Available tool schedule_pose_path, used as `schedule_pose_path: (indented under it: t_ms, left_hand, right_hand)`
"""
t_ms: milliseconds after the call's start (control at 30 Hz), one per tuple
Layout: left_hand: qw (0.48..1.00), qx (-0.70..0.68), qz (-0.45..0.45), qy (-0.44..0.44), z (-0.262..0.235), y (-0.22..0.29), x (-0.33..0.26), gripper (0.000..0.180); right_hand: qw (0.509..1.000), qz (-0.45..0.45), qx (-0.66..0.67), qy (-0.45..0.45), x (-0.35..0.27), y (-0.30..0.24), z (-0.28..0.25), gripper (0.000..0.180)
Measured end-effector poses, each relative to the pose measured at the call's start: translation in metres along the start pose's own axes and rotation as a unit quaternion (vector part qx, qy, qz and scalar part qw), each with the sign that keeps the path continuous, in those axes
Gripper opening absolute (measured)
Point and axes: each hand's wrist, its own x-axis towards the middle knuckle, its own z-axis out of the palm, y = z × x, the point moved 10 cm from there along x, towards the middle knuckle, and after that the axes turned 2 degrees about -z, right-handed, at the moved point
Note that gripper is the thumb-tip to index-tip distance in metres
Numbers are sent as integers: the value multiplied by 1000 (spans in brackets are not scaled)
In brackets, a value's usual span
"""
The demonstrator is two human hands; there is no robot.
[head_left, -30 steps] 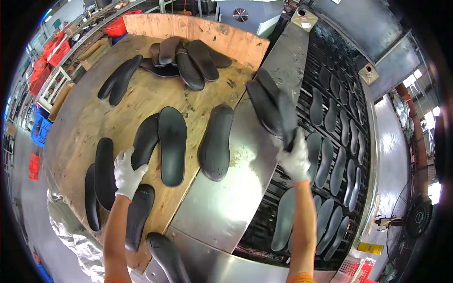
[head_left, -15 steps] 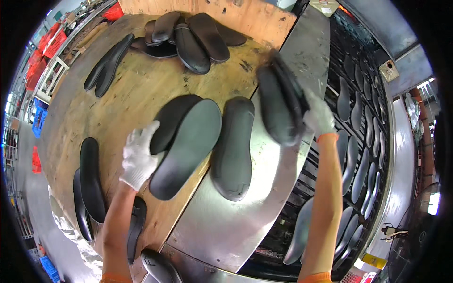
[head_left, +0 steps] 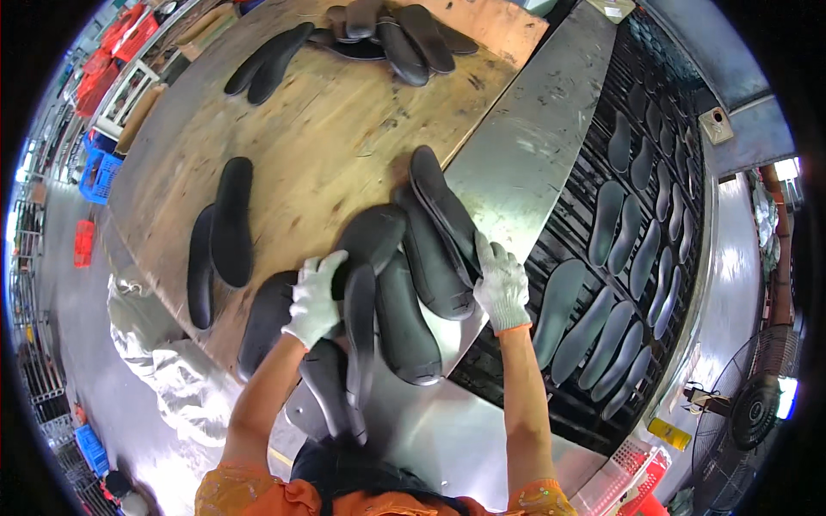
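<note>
My left hand, in a white knit glove, closes on the edge of a dark insole near the table's front edge; its fingertips are partly hidden. A narrow-looking insole hangs tilted below it, and a wide one lies beside my wrist. My right hand, gloved alike, grips the side of a black insole that rests tilted over another. Between my hands a further insole lies lengthwise over the metal strip.
Two overlapping insoles lie on the left of the wooden table; another pair and a pile are at the back. To the right, rows of insoles rest on a dark slatted conveyor. A fan stands lower right.
My right hand has brought its insoles left and nearer, down beside the others. My left hand has moved right, and the insoles by it have shifted and bunched together. The view has tilted toward my body.
</note>
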Motion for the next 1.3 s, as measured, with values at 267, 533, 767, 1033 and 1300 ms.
schedule_pose_path:
  t_ms: [267,533,767,1033,1300]
  left_hand:
    - [997,-34,-21,-71,8,-25,-79,91]
    - [993,45,17,-106,15,-16,-97,97]
    - [990,-125,-23,-67,-5,-52,-97,80]
    - [955,-287,-58,-38,8,-96,-91,63]
    - [829,-545,-104,-65,22,-100,-112,61]
  right_hand:
    - [980,76,186,7,-102,-35,10,75]
    - [880,167,437,83,-100,14,-5,34]
    - [722,223,650,79,-72,12,11,28]
    - [789,211,577,-6,-31,-43,68,48]
    - [652,241,718,-35,-67,-99,27,62]
